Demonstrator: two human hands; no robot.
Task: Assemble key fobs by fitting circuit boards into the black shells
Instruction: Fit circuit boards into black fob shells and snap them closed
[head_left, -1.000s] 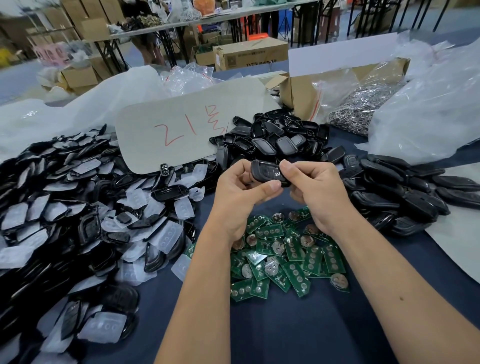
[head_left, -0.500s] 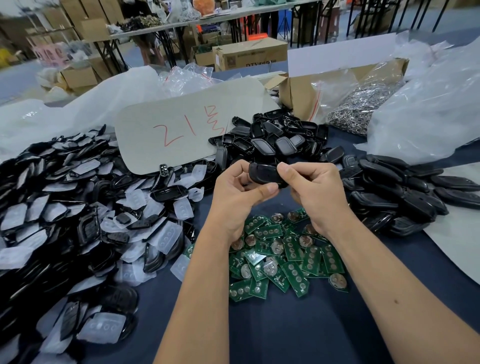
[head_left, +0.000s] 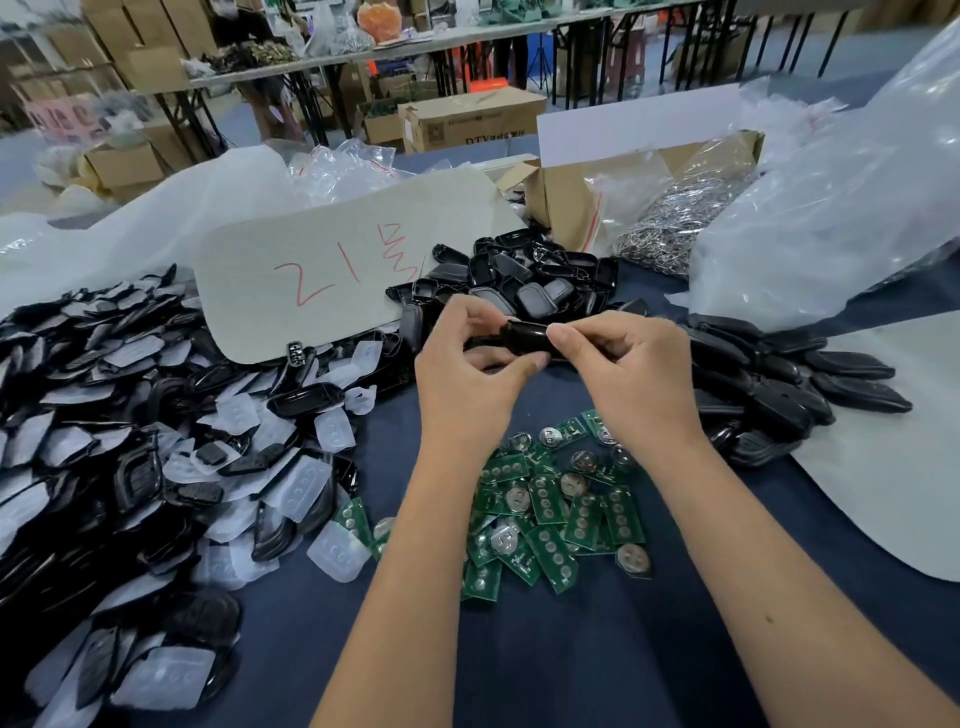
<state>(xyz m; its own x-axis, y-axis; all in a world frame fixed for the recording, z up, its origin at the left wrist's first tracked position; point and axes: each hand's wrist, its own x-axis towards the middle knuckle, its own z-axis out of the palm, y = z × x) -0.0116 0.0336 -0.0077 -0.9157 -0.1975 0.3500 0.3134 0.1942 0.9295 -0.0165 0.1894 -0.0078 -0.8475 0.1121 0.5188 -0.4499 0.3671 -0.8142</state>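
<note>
A worker's left hand (head_left: 470, 366) and right hand (head_left: 631, 371) pinch a black fob (head_left: 524, 338) between thumbs and curled fingers, holding it up above a dark blue surface (head_left: 597, 670). The left hand grips its left end, the right hand its right end. Directly below the wrists lies a loose heap of green boards (head_left: 550, 512), some with round silver cells. A pile of black shells (head_left: 524, 283) sits just behind the hands, and closed fobs (head_left: 795, 384) spread to the right. On the left, black parts mixed with clear button pads (head_left: 156, 447) cover the surface. A grey card (head_left: 332, 283) marked in red lies behind them, near a cardboard box (head_left: 566, 200) and a bag of metal rings (head_left: 670, 228).
</note>
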